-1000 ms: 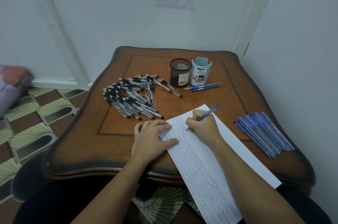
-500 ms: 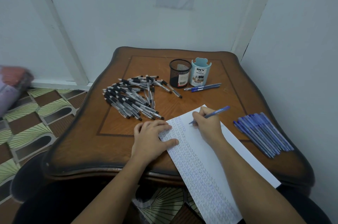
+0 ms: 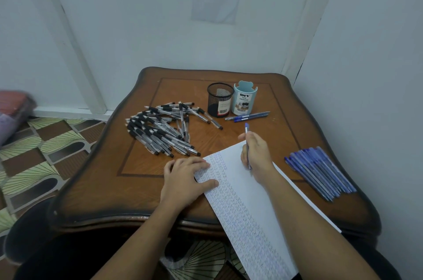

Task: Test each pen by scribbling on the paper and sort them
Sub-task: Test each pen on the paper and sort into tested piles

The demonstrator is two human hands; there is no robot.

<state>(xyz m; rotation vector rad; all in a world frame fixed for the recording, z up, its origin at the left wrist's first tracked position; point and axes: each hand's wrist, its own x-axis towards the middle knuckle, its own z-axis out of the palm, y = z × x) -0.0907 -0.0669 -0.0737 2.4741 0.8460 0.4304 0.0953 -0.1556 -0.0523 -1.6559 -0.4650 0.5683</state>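
Right hand (image 3: 256, 154) grips blue pen (image 3: 246, 130) over paper (image 3: 251, 222) — left hand (image 3: 185, 179) flat on it

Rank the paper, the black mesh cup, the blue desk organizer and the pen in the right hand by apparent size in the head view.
1. paper, by far largest.
2. black mesh cup and blue desk organizer, too alike to rank.
3. pen in the right hand, slimmest, partly hidden.

glossy varnished wood table (image 3: 142, 188), matt white paper (image 3: 263, 199), black wire-mesh cup (image 3: 220, 99), smooth plastic organizer (image 3: 244, 102).
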